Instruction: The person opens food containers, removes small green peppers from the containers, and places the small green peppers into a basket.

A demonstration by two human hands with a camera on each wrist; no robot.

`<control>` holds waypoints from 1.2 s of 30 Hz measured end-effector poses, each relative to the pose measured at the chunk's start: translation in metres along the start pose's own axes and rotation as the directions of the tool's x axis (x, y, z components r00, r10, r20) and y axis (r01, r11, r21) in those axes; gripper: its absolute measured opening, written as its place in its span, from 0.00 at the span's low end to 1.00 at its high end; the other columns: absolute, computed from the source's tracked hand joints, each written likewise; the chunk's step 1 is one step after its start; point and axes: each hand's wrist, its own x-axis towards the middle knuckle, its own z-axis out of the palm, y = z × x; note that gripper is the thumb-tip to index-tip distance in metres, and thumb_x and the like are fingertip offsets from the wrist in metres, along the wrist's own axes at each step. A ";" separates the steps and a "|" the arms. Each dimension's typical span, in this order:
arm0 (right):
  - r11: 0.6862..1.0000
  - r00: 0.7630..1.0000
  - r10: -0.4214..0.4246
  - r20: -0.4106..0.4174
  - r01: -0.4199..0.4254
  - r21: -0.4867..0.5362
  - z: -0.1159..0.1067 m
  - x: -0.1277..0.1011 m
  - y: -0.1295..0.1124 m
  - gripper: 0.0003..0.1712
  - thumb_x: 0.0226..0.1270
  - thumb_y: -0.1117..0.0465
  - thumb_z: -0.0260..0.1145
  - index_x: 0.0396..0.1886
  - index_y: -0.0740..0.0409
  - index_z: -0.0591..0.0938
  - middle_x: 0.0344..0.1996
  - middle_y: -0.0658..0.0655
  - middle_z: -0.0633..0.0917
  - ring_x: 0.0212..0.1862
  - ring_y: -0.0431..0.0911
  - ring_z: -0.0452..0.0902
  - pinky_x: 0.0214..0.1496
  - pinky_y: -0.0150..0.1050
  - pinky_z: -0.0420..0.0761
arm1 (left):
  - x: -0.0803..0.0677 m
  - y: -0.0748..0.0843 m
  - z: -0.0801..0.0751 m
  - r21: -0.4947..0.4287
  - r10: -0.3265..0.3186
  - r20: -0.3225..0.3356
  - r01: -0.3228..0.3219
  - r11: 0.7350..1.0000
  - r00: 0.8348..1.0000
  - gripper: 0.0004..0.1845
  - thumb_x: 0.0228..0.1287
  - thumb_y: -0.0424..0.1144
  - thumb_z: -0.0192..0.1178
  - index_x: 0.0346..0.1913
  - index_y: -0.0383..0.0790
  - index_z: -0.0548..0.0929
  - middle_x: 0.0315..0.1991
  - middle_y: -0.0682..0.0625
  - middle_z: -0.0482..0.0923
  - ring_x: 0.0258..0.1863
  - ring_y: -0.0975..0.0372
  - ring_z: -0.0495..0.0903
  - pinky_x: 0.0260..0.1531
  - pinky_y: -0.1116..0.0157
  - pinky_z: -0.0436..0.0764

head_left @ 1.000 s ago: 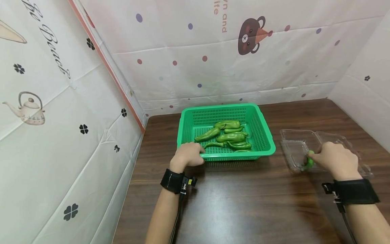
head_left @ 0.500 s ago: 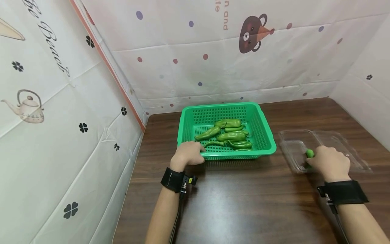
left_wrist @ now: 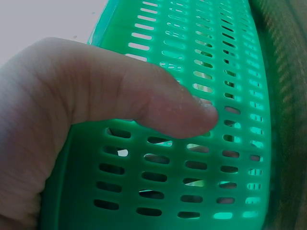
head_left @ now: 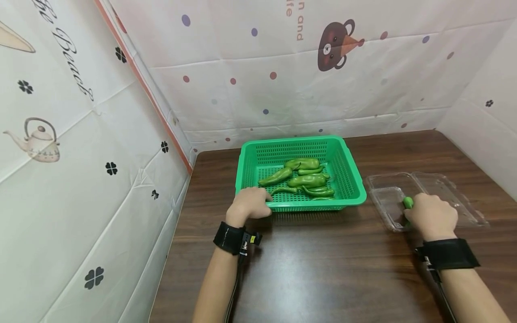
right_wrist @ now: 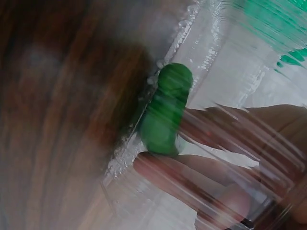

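At the far left of the head view I see the printed wall sheet (head_left: 81, 148) with its teapot and clover marks, running down to the dark wooden table (head_left: 307, 269). A little left of centre, my left hand (head_left: 248, 205) grips the near left corner of the green basket (head_left: 350, 177); in the left wrist view the thumb (left_wrist: 158, 103) lies flat across the slotted outer wall, while the other fingers are hidden behind the rim, so I cannot tell how they lie. Inside the basket, in the middle of the frame, a small heap of green peppers (head_left: 304, 179) rests on the floor, touching one another. Behind it, in the upper centre, a dotted wall sheet (head_left: 323, 89) carries a bear print. Moving right, a clear plastic box (head_left: 383, 188) sits open on the table just beside the basket, its lid folded out toward the right edge. My right hand (head_left: 432, 216) is at the near edge of that box, fingers curled round a single green pepper (head_left: 408, 202) whose tip pokes out above the knuckles. In the right wrist view the pepper (right_wrist: 165, 112) shows through the clear plastic wall, with fingers (right_wrist: 192, 170) pressed close against its lower end.
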 end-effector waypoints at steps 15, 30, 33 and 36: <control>1.000 1.000 0.015 -0.008 -0.015 0.012 0.002 0.002 -0.001 0.19 0.64 0.57 0.65 0.16 0.60 0.75 0.17 0.63 0.76 0.21 0.57 0.71 0.19 0.50 0.68 | -0.001 0.000 -0.001 0.001 -0.012 0.005 0.012 1.000 1.000 0.29 0.56 0.33 0.55 0.63 0.51 0.85 0.61 0.51 0.84 0.22 0.61 0.53 0.23 0.63 0.49; 1.000 1.000 0.007 0.007 -0.007 0.021 0.001 0.001 0.002 0.19 0.66 0.55 0.64 0.18 0.61 0.75 0.17 0.64 0.76 0.21 0.58 0.72 0.19 0.50 0.68 | -0.001 0.001 0.000 0.011 -0.009 -0.001 0.009 1.000 1.000 0.29 0.57 0.33 0.56 0.63 0.51 0.85 0.59 0.50 0.85 0.22 0.62 0.46 0.23 0.63 0.49; 1.000 1.000 0.004 0.011 -0.004 0.024 0.002 0.001 0.003 0.19 0.66 0.56 0.64 0.19 0.62 0.76 0.18 0.64 0.77 0.21 0.58 0.72 0.19 0.50 0.68 | -0.001 0.000 0.001 0.004 -0.008 0.004 0.008 1.000 1.000 0.29 0.57 0.33 0.55 0.63 0.50 0.85 0.58 0.49 0.86 0.22 0.62 0.44 0.23 0.63 0.49; 1.000 1.000 -0.001 0.010 0.001 0.026 0.002 0.001 0.004 0.19 0.66 0.55 0.64 0.18 0.61 0.76 0.17 0.63 0.77 0.21 0.58 0.72 0.19 0.50 0.68 | -0.001 0.000 0.002 -0.003 -0.010 0.002 0.010 1.000 1.000 0.29 0.57 0.33 0.56 0.63 0.50 0.85 0.57 0.49 0.86 0.21 0.62 0.43 0.23 0.63 0.48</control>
